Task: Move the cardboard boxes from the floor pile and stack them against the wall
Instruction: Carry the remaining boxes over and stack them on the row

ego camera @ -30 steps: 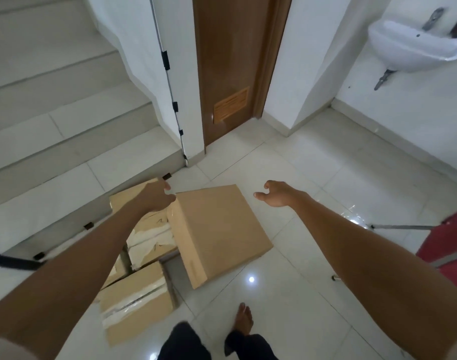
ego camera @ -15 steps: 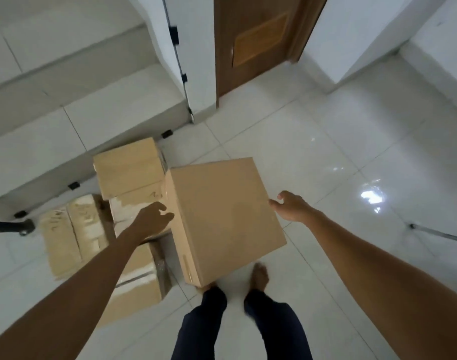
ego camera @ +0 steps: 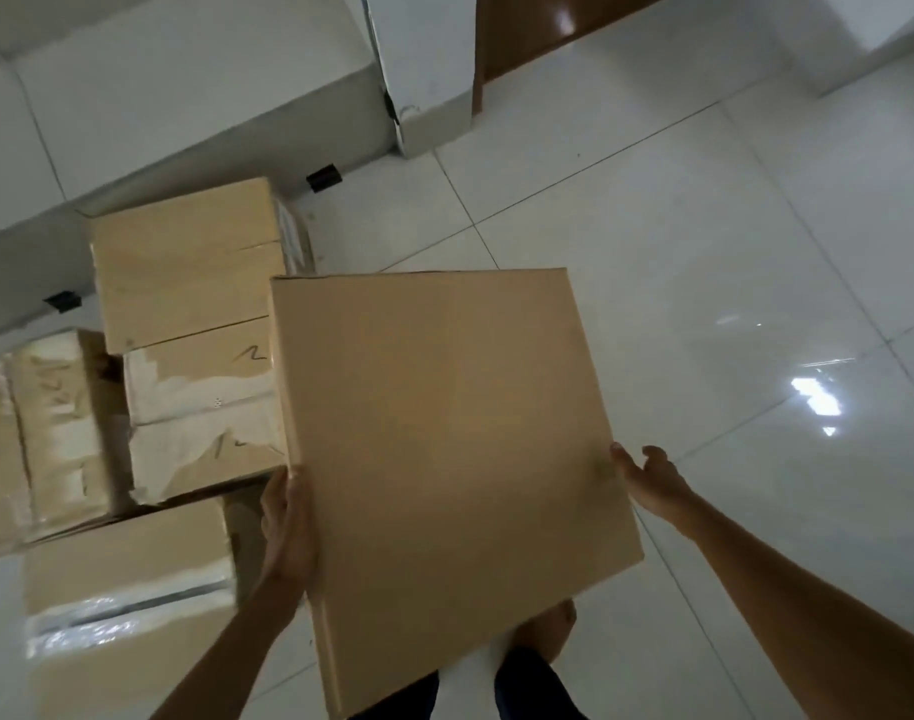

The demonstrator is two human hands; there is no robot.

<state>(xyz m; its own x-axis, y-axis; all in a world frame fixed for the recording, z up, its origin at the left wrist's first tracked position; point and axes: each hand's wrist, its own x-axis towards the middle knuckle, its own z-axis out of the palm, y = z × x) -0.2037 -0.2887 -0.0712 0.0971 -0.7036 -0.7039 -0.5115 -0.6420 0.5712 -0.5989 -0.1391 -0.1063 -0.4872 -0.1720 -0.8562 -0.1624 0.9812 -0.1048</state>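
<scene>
Along the left edge of the floor [ego camera: 704, 252], under the stair step [ego camera: 185, 96], the pile is four cartons: a far-left box [ego camera: 55, 423] with torn tape, a plain top box [ego camera: 185, 262], a taped box [ego camera: 200, 407] below it, and a near box [ego camera: 127, 579] with glossy tape.

The left hand [ego camera: 288, 527] lies flat on the left side face of the large box [ego camera: 444, 433], fingers straight and pressed together. This box sits mid-floor, its left side close against the pile, its near corner over a bare foot [ego camera: 548, 631]. It looks stiff, smooth and unmarked, so probably slippery to flat palms. Its weight cannot be judged. The safer hold would be low on opposite side faces, fingers hooked under the bottom edges.

The right hand [ego camera: 652, 480] meets the right edge with thumb and fingers loosely spread. Whether any finger reaches under is hidden, I think.

To the right the tiles are glossy. The door [ego camera: 538, 28] stands at the floor's far edge. The pile crowds the left hand's wrist, and the foot sits under the tilting corner.
</scene>
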